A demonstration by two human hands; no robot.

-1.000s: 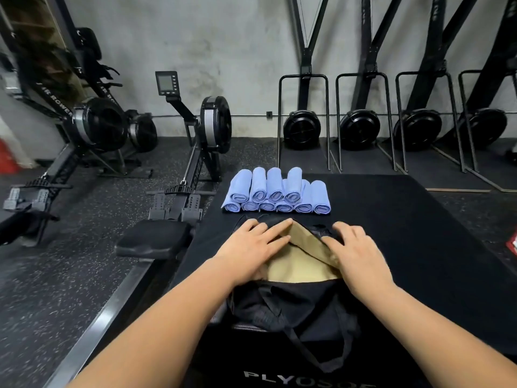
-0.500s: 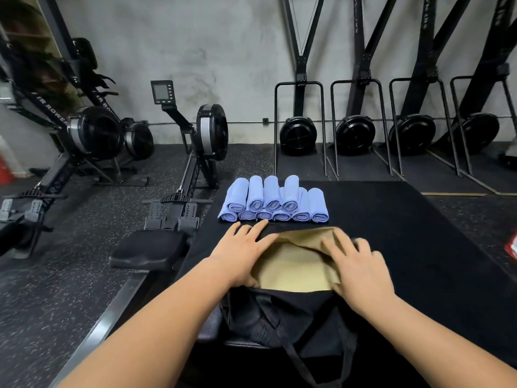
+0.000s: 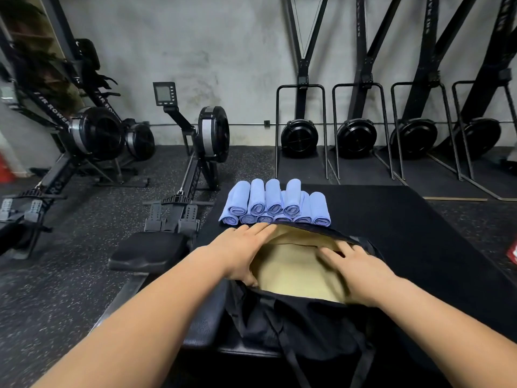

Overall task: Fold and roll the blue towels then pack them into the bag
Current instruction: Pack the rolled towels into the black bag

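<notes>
blue towels (image 3: 275, 204), rolled and stacked, lie just beyond the bag (image 3: 307, 317), long axes pointing away from it, nearer the left hand (image 3: 240, 253), whose straight fingers press its rim while the right hand (image 3: 355, 273) lies flat inside, fingers spread, gripping nothing.

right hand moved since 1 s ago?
Yes. The right hand slid back toward the person, away from the rolled blue towels: its fingers were at the far rim of the bag, now they rest on the tan lining inside.

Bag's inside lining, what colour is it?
Tan fabric lining, inside the black bag; head view.
</notes>
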